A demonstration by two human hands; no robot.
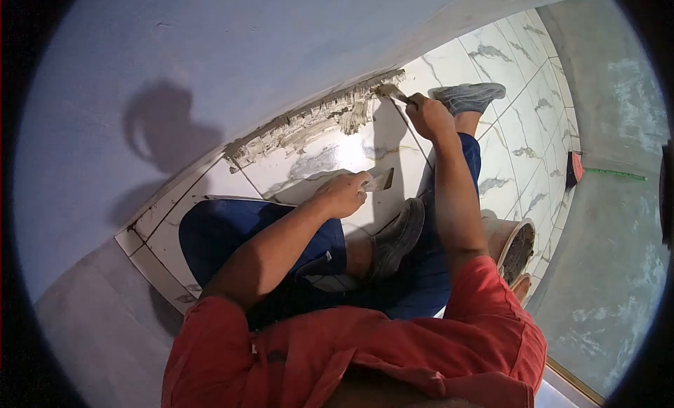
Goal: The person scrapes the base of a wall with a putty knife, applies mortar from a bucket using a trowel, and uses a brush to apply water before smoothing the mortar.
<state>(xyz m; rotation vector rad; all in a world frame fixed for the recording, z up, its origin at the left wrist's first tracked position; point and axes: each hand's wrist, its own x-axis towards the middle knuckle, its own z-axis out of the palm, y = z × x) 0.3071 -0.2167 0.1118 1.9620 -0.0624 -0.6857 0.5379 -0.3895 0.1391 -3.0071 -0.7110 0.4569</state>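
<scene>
My right hand (430,117) is closed round the handle of a putty knife (396,93), whose blade touches the far end of a strip of grey mortar (309,124). The mortar lies rough and uneven where the wall meets the floor tiles. Nearer to me, my left hand (341,195) grips a second putty knife (381,180), its flat blade held above the tiles and pointing right. The fingers hide most of this knife's handle.
White marble-patterned tiles (491,145) cover the floor beside a bluish wall (232,50). My shoes (398,239) and bent legs lie around the work. On the right stand a bucket (518,250) and a red broom head (575,168) with a green handle.
</scene>
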